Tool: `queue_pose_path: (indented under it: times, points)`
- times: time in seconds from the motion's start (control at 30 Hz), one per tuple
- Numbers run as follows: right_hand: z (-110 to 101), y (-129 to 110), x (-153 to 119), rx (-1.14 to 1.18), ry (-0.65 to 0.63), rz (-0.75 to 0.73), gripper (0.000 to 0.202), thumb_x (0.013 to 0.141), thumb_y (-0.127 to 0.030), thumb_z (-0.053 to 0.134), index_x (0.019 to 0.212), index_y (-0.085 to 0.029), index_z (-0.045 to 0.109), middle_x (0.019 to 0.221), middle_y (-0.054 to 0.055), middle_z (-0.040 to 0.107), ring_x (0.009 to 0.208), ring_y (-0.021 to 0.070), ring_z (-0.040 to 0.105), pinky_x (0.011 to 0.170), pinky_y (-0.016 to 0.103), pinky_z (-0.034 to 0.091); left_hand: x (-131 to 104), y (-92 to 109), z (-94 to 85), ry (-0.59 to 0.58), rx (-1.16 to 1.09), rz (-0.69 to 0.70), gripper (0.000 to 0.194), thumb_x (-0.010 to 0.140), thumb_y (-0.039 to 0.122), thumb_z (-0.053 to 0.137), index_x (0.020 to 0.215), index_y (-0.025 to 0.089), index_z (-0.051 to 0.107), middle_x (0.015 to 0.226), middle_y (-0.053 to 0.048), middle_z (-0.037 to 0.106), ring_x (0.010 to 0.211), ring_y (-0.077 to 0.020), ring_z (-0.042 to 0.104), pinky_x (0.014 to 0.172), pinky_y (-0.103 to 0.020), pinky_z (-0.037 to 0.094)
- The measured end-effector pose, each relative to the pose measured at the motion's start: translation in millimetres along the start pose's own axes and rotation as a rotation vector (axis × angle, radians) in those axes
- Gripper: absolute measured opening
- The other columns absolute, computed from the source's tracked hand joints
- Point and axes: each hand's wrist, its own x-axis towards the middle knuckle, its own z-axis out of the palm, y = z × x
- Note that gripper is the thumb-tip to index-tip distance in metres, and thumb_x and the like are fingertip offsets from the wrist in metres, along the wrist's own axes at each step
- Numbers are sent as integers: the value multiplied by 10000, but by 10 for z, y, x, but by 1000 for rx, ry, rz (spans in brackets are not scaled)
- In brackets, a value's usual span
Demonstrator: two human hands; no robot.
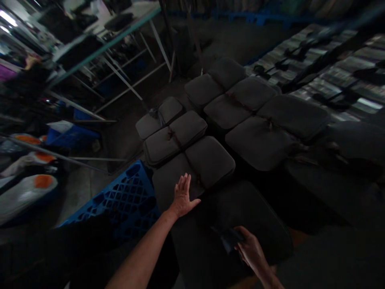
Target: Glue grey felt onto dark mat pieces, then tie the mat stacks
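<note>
Across the floor ahead I see two rows of dark grey cushions (228, 116), the nearest bundle (194, 170) beside a blue pallet (120, 198). My left hand (182, 196) lies flat, fingers spread, on that bundle's near edge. My right hand (251, 251) pinches a dark strap (228, 237) on the black cushion (258, 216) closest to me.

Support: a blue plastic pallet (126, 196) with an open lattice top, sitting on the grey concrete floor (81, 186).
On the pallet: dark grey cushion bundles (192, 160), tied in pairs with cord, packed edge to edge.
Beside it: a second row of tied cushion stacks (258, 120); what carries them is hidden.
</note>
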Motion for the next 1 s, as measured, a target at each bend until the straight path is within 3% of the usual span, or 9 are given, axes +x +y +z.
queue_pose_path:
  times: [0.07,0.17,0.33,0.43,0.57,0.67,0.77,0.87,1.0]
  points:
    - [2,-5,8,4,4,-1,626,518,-439,368,1034,-148,570,481,-54,488,343,91,363,345,192,187,-266,-159,74,58,57,-157,918,894,472,591,1578,224,32,1657,-100,41,1517,-314,23,1166,-621,227]
    - [8,14,21,-3,15,-10,616,519,-432,365,1029,-155,572,498,-48,503,350,94,390,350,187,186,-489,-335,371,-12,142,-369,814,943,515,474,1578,204,72,1655,-113,9,1504,-383,-30,1086,-718,280]
    - [20,18,11,-20,20,-19,596,548,-424,390,1051,-159,571,514,-48,520,344,95,381,334,192,216,-407,-407,769,-57,165,-465,798,961,523,399,1573,125,77,1636,-151,-120,1476,-424,-157,1104,-735,205]
    - [13,-9,-6,-20,25,-31,584,556,-426,394,1042,-157,573,523,-47,526,342,95,386,321,193,234,-360,-425,750,-72,153,-458,803,963,527,390,1575,134,48,1634,-130,-154,1476,-412,-171,1121,-711,202]
    - [-3,-43,-40,-4,14,-36,586,559,-422,399,1055,-158,566,526,-54,530,325,92,381,303,188,235,-459,-402,483,-105,152,-396,873,930,539,476,1576,168,21,1644,-91,-135,1491,-397,-119,1104,-726,230]
    - [4,-68,-64,-1,15,-48,516,587,-411,421,1018,-169,569,519,-64,520,325,89,397,298,177,254,-630,-186,216,59,137,-354,806,923,451,526,1568,164,138,1655,-116,9,1501,-375,-28,1126,-723,180]
    - [16,-75,-75,0,16,-57,469,603,-385,441,999,-172,572,524,-67,522,328,90,425,297,169,283,-805,236,77,246,-72,-258,560,946,314,506,1470,154,388,1562,-154,312,1464,-315,213,1189,-556,181]
    - [14,-81,-83,6,-10,-75,457,602,-377,472,997,-171,576,533,-68,527,360,102,472,320,175,342,-859,673,190,97,-285,-207,337,889,439,634,1146,221,645,1213,-85,618,1184,-267,545,1075,-419,359]
    - [-27,-154,-174,36,-108,-108,476,581,-368,557,1017,-176,563,628,-49,586,446,126,544,424,228,463,-727,927,526,5,-399,-438,261,807,415,728,853,173,640,889,-57,651,798,-202,628,717,-303,442]
